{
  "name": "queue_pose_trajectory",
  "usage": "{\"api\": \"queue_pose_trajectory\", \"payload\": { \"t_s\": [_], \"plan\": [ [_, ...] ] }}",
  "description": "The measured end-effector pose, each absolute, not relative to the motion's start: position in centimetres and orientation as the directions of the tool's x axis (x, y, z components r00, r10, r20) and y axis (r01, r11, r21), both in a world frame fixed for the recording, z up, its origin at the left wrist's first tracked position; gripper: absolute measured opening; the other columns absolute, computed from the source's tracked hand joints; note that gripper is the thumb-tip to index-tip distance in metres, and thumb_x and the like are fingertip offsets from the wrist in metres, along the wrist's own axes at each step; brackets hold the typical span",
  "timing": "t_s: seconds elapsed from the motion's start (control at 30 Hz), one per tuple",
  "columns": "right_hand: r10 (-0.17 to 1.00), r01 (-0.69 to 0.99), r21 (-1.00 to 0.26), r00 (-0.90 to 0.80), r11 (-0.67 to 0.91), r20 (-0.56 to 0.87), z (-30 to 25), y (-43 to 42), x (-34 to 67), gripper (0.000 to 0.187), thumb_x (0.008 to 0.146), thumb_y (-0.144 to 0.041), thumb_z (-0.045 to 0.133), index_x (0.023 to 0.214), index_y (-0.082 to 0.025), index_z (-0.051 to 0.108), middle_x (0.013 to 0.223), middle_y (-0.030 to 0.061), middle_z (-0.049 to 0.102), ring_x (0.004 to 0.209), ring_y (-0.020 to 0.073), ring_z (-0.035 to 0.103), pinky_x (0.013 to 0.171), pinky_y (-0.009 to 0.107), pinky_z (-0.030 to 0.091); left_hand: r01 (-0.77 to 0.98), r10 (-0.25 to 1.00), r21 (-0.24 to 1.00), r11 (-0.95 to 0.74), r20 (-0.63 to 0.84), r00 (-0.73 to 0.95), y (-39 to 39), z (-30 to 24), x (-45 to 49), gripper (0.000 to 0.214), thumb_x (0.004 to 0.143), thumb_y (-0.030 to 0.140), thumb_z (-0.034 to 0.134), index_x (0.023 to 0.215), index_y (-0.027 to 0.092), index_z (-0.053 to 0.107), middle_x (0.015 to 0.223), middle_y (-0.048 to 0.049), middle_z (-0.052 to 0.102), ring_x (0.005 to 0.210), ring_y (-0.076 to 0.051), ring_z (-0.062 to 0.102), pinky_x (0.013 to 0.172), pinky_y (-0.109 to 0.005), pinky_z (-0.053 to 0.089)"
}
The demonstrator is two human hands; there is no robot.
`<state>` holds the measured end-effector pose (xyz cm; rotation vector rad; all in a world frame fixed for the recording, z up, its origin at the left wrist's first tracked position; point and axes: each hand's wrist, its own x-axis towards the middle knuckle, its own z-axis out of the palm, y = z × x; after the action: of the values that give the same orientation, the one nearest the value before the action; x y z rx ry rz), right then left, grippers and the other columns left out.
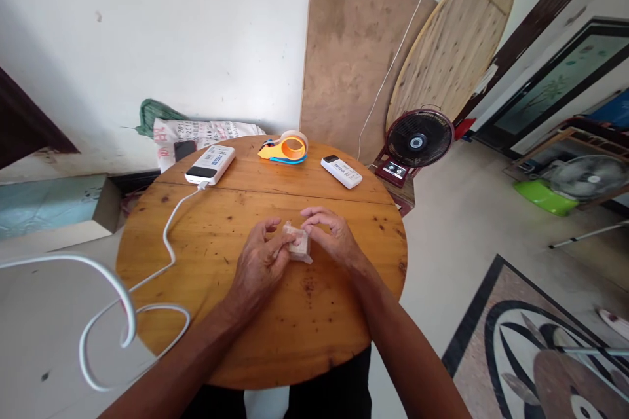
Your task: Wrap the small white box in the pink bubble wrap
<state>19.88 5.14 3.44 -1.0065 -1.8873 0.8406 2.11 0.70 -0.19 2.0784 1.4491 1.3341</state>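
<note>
A small squarish packet (297, 246) in clear, crinkled plastic wrap is near the middle of the round wooden table. My left hand (261, 259) grips it from the left, with the thumb pressed over its top face. What lies inside the wrap is pale and hard to make out. Just beyond the packet's right upper corner is my right hand (335, 237), its fingers bent and a little apart from the thumb. Whether its fingertips touch the wrap, I cannot tell.
On the wooden table (196, 242) are a white power bank (211, 163) with a white cable (170, 236), an orange tape dispenser (285, 149) and a second white device (341, 171). A dark fan (417, 139) stands beyond the right edge. Behind is a wall.
</note>
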Motion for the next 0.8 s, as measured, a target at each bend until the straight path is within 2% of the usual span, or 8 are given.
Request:
{"api": "queue_pose_trajectory", "payload": {
  "t_s": [0.1,0.17,0.3,0.4,0.47,0.6,0.7,0.8],
  "plan": [
    [0.946,0.276,-0.915,-0.222,0.294,0.237,2.6,5.5,19.5,0.013,0.077,-0.031,0.060,0.075,-0.018,0.065,0.105,0.0067,0.064,0.096,0.0193,0.060,0.087,0.034,0.044,0.604,0.849,0.652,-0.459,0.523,0.081,0.7,-0.2,2.1,0.026,0.082,0.017,0.050,0.095,0.023,0.071,0.116,-0.0085,0.049,0.102,-0.021,0.054,0.085,-0.037,0.050],
    [0.967,0.255,-0.944,-0.197,0.209,0.160,2.0,5.6,19.1,0.016,0.074,-0.033,0.061,0.079,-0.018,0.062,0.103,0.0063,0.064,0.090,0.0187,0.060,0.080,0.032,0.047,0.601,0.846,0.651,-0.464,0.527,0.082,0.6,-0.2,2.1,0.026,0.082,0.017,0.049,0.094,0.023,0.072,0.116,-0.0084,0.049,0.102,-0.021,0.054,0.085,-0.037,0.050],
    [0.975,0.258,-0.955,-0.198,0.149,0.099,1.5,5.6,18.1,0.026,0.070,-0.030,0.061,0.093,-0.019,0.058,0.091,0.0010,0.061,0.076,0.0145,0.056,0.069,0.028,0.047,0.595,0.852,0.657,-0.463,0.516,0.092,0.6,-0.3,2.2,0.026,0.082,0.017,0.049,0.094,0.023,0.071,0.117,-0.0083,0.050,0.103,-0.021,0.054,0.085,-0.037,0.050],
    [0.973,0.189,-0.974,-0.214,0.123,0.081,1.5,5.7,17.1,0.028,0.068,-0.022,0.053,0.096,-0.021,0.055,0.090,-0.0006,0.059,0.073,0.0126,0.054,0.064,0.024,0.046,0.587,0.861,0.672,-0.451,0.501,0.089,0.7,-0.2,2.2,0.026,0.082,0.016,0.049,0.093,0.023,0.071,0.117,-0.0084,0.050,0.103,-0.022,0.054,0.084,-0.037,0.050],
    [0.971,0.138,-0.985,-0.228,0.104,0.070,1.6,5.8,16.6,0.031,0.065,-0.018,0.050,0.095,-0.022,0.054,0.095,-0.0003,0.060,0.079,0.0134,0.056,0.067,0.024,0.047,0.568,0.869,0.694,-0.443,0.489,0.080,0.7,-0.1,2.2,0.025,0.081,0.017,0.049,0.092,0.023,0.071,0.115,-0.0078,0.051,0.103,-0.021,0.055,0.085,-0.037,0.050],
    [0.961,0.009,-0.999,-0.274,0.047,0.042,1.6,6.0,17.1,0.030,0.064,-0.019,0.057,0.094,-0.022,0.058,0.104,0.0020,0.063,0.101,0.0183,0.056,0.084,0.029,0.046,0.478,0.896,0.774,-0.415,0.441,0.063,0.8,0.1,2.1,0.022,0.082,0.022,0.051,0.089,0.024,0.071,0.112,-0.0060,0.052,0.098,-0.018,0.057,0.087,-0.035,0.050],
    [0.968,-0.105,-0.994,-0.251,0.003,0.030,1.5,6.1,17.9,0.023,0.068,-0.027,0.060,0.091,-0.021,0.062,0.104,0.0036,0.066,0.104,0.0201,0.057,0.088,0.032,0.045,0.408,0.904,0.823,-0.395,0.427,0.015,0.9,0.2,2.0,0.020,0.079,0.024,0.054,0.093,0.023,0.070,0.113,-0.0069,0.052,0.104,-0.020,0.056,0.090,-0.036,0.049],
    [0.985,-0.138,-0.990,-0.171,-0.009,0.015,1.5,6.3,18.5,0.020,0.069,-0.031,0.061,0.085,-0.020,0.064,0.102,0.0047,0.068,0.104,0.0217,0.058,0.088,0.033,0.045,0.339,0.926,0.878,-0.337,0.374,-0.048,1.0,0.2,1.9,0.023,0.077,0.026,0.056,0.097,0.021,0.066,0.115,-0.0083,0.053,0.107,-0.022,0.054,0.088,-0.036,0.049]
  ]
}}
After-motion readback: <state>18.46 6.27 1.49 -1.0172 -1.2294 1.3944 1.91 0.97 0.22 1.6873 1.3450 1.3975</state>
